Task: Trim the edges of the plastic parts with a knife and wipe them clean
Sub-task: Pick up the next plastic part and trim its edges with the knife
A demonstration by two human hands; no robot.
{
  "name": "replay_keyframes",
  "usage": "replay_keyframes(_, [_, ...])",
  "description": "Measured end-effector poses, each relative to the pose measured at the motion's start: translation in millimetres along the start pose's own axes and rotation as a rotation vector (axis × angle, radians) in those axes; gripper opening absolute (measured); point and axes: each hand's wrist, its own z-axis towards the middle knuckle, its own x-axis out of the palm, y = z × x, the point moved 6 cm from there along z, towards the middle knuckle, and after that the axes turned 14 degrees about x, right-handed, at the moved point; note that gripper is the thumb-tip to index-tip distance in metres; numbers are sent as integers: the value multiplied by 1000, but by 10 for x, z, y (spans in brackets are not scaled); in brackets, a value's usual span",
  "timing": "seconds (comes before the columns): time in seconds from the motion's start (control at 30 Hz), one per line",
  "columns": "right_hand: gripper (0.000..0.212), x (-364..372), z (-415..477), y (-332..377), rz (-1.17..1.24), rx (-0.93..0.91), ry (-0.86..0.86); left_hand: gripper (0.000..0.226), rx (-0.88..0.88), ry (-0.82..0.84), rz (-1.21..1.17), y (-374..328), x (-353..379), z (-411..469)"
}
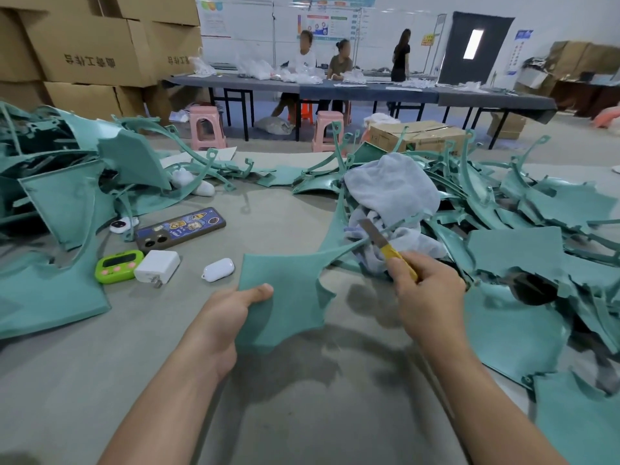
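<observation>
Head view: the left hand pinches a teal part by its left edge, thumb on top, held above the table. The right hand curls round a yellow knife, its blade against the part's thin arm. A grey cloth lies just behind. The cartons bear dark characters that look mirrored.

1. Middle of the grey table, near edge up to centre, is wide open.
2. Left edge: heap of teal plastic parts in the way.
3. Right edge: bigger teal pile, grey cloth on top.
4. Phone, green timer, charger, earbud case clutter left of centre.
</observation>
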Motion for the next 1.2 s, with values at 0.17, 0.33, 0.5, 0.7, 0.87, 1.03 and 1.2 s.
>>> replay_keyframes(0.17, [12,342,-222,107,73,-99,393,19,19,-12,-24,-10,-27,-5])
replay_keyframes(0.33, [35,394,-185,76,38,-32,595,18,2,32,-32,-19,-74,12])
replay_keyframes(0.5, [31,216,-128,148,-92,-131,649,17,-3,22,-6,-14,-96,29])
replay_keyframes(0.7, [42,306,-266,222,144,-66,565,18,-16,-4,-55,-59,-150,33])
replay_keyframes(0.87, [46,356,-305,244,117,-93,552,17,-41,33,-40,-46,-119,-1])
replay_keyframes(1.03, [38,358,-304,222,-53,-162,686,17,19,24,30,-68,-129,25])
replay_keyframes(1.2, [28,343,-313,231,11,-134,570,13,47,19,104,-65,-69,7])
